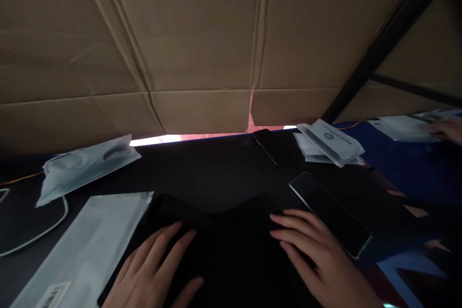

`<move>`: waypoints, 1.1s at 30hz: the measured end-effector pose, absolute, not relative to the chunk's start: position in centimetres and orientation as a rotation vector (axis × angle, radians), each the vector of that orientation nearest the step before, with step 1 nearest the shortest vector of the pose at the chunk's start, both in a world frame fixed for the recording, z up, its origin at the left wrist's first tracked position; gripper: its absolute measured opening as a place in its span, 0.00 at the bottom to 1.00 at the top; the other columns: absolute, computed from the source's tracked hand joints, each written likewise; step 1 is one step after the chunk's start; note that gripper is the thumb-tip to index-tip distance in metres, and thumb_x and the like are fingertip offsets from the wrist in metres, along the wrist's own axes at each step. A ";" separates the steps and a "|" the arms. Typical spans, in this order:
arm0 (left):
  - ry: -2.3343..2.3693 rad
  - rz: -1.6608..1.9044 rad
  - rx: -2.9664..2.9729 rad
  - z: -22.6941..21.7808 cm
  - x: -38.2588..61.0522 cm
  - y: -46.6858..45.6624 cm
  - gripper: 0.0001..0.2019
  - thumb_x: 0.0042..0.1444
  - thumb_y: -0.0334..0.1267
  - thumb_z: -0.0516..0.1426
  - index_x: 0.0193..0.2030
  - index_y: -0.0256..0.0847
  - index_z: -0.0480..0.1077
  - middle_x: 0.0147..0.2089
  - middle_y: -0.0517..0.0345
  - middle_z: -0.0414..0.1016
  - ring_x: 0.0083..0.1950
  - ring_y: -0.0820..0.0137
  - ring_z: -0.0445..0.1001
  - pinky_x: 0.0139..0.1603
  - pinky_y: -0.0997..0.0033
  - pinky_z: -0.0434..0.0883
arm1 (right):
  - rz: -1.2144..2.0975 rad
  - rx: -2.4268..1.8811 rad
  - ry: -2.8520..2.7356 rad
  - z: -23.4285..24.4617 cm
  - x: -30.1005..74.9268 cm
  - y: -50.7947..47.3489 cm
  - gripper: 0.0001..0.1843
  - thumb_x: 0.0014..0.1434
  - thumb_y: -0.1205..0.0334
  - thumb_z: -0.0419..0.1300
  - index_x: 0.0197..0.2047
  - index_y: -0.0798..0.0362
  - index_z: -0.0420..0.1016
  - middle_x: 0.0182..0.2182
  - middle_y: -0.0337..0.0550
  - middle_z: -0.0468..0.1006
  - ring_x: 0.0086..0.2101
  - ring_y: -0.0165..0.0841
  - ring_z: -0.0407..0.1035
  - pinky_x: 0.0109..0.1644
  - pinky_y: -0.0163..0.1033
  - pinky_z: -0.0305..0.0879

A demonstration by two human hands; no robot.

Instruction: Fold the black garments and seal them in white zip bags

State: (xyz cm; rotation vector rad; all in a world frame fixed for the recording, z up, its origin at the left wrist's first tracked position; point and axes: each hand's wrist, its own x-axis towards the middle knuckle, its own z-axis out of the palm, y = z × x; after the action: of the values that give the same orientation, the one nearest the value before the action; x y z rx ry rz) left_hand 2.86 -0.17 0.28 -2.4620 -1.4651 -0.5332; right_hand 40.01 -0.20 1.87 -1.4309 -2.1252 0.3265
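Observation:
A black flat cloth or pad [231, 240] lies on the dark table in front of me. My left hand [155, 269] rests flat on its left part, fingers stretched out and spread. My right hand [317, 255] lies flat on its right part, fingers extended. Neither hand holds anything. Just right of my right hand lies a black phone-like slab [330, 211], face up and apart from my fingers. A second dark slab [273, 147] sits farther back near the cardboard.
A cardboard wall [202, 38] stands close behind the table. White plastic pouches lie at the left [84, 166], front left [86, 245] and back right [330, 144]. A white cable [43, 231] loops at the far left. Another person's hand [447, 130] shows at the right edge.

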 end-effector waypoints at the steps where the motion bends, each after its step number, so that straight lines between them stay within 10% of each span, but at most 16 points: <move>1: -1.441 -0.506 -2.450 0.5 2.9 0.2 0.34 0.67 0.62 0.58 0.76 0.51 0.66 0.70 0.48 0.79 0.63 0.47 0.83 0.51 0.46 0.88 | 0.305 -1.428 -2.180 2.0 39.5 0.7 0.18 0.74 0.61 0.63 0.62 0.32 0.82 0.61 0.36 0.83 0.62 0.45 0.77 0.61 0.58 0.80; 8: -1.326 -0.339 -2.385 3.3 4.0 3.2 0.33 0.72 0.45 0.50 0.82 0.38 0.55 0.80 0.37 0.62 0.77 0.37 0.65 0.60 0.24 0.79 | 0.127 -1.309 -1.944 3.7 36.6 5.9 0.12 0.74 0.69 0.62 0.49 0.41 0.84 0.41 0.37 0.86 0.41 0.38 0.81 0.52 0.50 0.79; 13: -1.308 -0.331 -2.545 3.5 5.8 4.4 0.29 0.75 0.49 0.52 0.79 0.47 0.60 0.81 0.48 0.62 0.78 0.44 0.66 0.67 0.31 0.76 | -0.114 -1.230 -1.571 5.2 34.1 6.5 0.13 0.75 0.71 0.59 0.58 0.48 0.77 0.55 0.51 0.79 0.57 0.41 0.77 0.60 0.52 0.76; 18: -1.500 -0.298 -2.530 1.0 5.1 4.2 0.36 0.68 0.58 0.60 0.80 0.54 0.60 0.81 0.43 0.60 0.74 0.32 0.69 0.59 0.22 0.78 | 0.191 -1.078 -2.204 4.4 33.5 5.9 0.22 0.74 0.69 0.62 0.67 0.46 0.75 0.59 0.43 0.83 0.61 0.40 0.76 0.64 0.50 0.77; 25: -2.003 -0.008 -2.501 2.2 6.0 5.3 0.55 0.55 0.62 0.69 0.83 0.51 0.49 0.84 0.41 0.49 0.79 0.26 0.52 0.66 0.20 0.72 | 0.232 -1.360 -2.499 2.8 33.0 6.5 0.33 0.80 0.48 0.56 0.80 0.51 0.60 0.78 0.41 0.61 0.78 0.55 0.48 0.79 0.75 0.50; 33: -1.896 -0.001 -2.502 3.7 6.7 6.6 0.65 0.42 0.67 0.74 0.82 0.47 0.52 0.84 0.36 0.47 0.82 0.19 0.39 0.65 -0.02 0.44 | -0.196 -1.590 -2.167 4.2 33.5 11.5 0.28 0.74 0.73 0.52 0.74 0.60 0.71 0.78 0.58 0.61 0.78 0.66 0.46 0.74 0.84 0.51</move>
State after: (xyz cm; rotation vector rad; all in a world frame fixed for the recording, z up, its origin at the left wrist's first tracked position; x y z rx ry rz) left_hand 6.69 6.58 3.66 -2.5018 -1.8965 -0.0005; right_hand 33.54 11.50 4.19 -1.5905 -2.1671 -0.1965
